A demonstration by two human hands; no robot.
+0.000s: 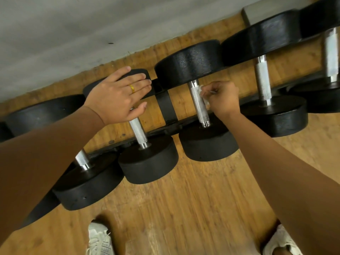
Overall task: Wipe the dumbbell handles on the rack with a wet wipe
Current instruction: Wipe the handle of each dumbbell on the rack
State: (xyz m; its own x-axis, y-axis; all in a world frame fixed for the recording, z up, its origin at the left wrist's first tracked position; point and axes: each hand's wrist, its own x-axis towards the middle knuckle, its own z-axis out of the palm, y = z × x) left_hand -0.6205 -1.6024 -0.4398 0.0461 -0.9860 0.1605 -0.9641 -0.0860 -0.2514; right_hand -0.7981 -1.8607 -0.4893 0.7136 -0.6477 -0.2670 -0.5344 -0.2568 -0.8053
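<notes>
Bare forearms [46, 144] reach over the rack [166, 105], the left hand [117, 94] flat with straight fingers on a round black dumbbell head [141, 72], the right hand [223, 98] pinching a crumpled white wet wipe [201, 92] against the knurled steel handle [198, 107] just beside the rack's middle bracket.

- We look down on a black dumbbell rack [166, 105]. Its cross brace lies between the fingers [141, 82] of our left hand [117, 94] and the fingers [213, 91] of our right hand [223, 98]. It stands on a wooden floor [184, 199].
- The smallest dumbbell [147, 159] lies across the rails, its far head under our left fingers.
- The middle dumbbell [207, 142] has its knurled handle just left of our right fingers.
- The larger dumbbell [276, 116] and the biggest dumbbell [331, 54] lie to the right of our right fingers.
- The leftmost dumbbell [88, 183] lies to the left of our left fingers, partly hidden by the forearm.
- Our white shoes [100, 238] rest on the floor, nearer to us than all the fingers.
</notes>
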